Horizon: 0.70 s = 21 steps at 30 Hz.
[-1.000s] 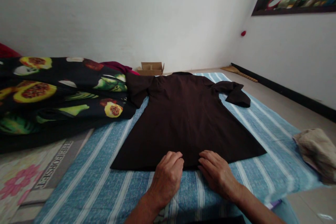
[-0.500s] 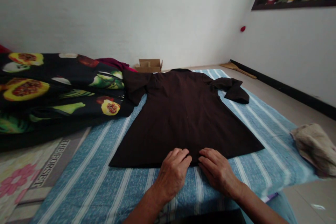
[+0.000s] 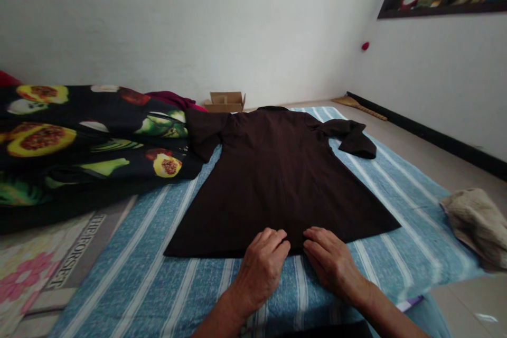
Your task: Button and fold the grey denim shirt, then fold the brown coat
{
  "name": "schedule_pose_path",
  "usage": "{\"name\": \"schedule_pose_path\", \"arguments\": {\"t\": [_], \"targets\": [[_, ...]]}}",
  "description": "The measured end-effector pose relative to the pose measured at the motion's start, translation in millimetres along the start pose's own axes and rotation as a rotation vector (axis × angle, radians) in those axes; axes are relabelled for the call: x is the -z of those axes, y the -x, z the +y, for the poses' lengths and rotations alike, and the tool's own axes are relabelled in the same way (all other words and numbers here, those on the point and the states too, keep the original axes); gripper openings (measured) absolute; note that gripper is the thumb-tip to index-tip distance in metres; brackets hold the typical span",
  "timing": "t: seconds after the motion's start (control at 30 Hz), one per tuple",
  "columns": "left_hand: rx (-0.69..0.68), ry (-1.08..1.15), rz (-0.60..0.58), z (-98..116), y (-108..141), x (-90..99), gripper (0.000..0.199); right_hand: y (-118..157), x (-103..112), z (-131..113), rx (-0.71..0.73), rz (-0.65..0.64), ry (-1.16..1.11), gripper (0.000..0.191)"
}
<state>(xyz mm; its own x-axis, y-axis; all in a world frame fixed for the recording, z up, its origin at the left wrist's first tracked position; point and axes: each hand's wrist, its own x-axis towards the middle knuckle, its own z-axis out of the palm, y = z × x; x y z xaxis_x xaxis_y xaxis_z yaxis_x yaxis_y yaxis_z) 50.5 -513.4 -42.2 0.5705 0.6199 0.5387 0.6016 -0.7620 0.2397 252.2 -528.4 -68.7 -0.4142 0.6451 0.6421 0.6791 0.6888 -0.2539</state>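
Observation:
A dark brown short-sleeved dress [image 3: 281, 179] lies spread out on a blue striped cloth [image 3: 146, 274], its neck at the far end and its flared hem towards me. Near the middle of that hem, my left hand [image 3: 263, 261] is closed, with bent fingers together on the edge. Just to its right, my right hand [image 3: 330, 260] is closed on the same hem in a similar pose. Both thumbs are mostly hidden. The left sleeve reaches the fruit-print fabric, while the right sleeve is bent on the cloth.
Black fabric printed with fruit [image 3: 95, 137] is heaped at the left, over a floral mat [image 3: 27, 274]. A cardboard box [image 3: 225, 101] stands by the wall. A beige cloth [image 3: 477, 222] lies at the right edge, and a broom [image 3: 358, 106] rests on the floor behind.
The view has shifted very slightly, so everything sits a little lower. Both hands stay on the hem, and the dress lies as before.

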Motion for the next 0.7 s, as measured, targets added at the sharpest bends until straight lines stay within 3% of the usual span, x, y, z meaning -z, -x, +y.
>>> {"name": "schedule_pose_path", "arguments": {"t": [0.47,0.57,0.7], "targets": [[0.001,0.087,0.016,-5.8,7.5,10.2,0.023,3.6,1.6,1.1,-0.008,0.008,0.02,0.018],[0.023,0.128,0.084,-13.5,7.4,18.4,0.018,7.3,1.5,3.1,-0.004,0.03,0.018,0.018],[0.09,0.005,0.196,-26.5,9.8,27.5,0.015,13.5,2.6,7.0,-0.02,0.105,0.057,0.022]]}}
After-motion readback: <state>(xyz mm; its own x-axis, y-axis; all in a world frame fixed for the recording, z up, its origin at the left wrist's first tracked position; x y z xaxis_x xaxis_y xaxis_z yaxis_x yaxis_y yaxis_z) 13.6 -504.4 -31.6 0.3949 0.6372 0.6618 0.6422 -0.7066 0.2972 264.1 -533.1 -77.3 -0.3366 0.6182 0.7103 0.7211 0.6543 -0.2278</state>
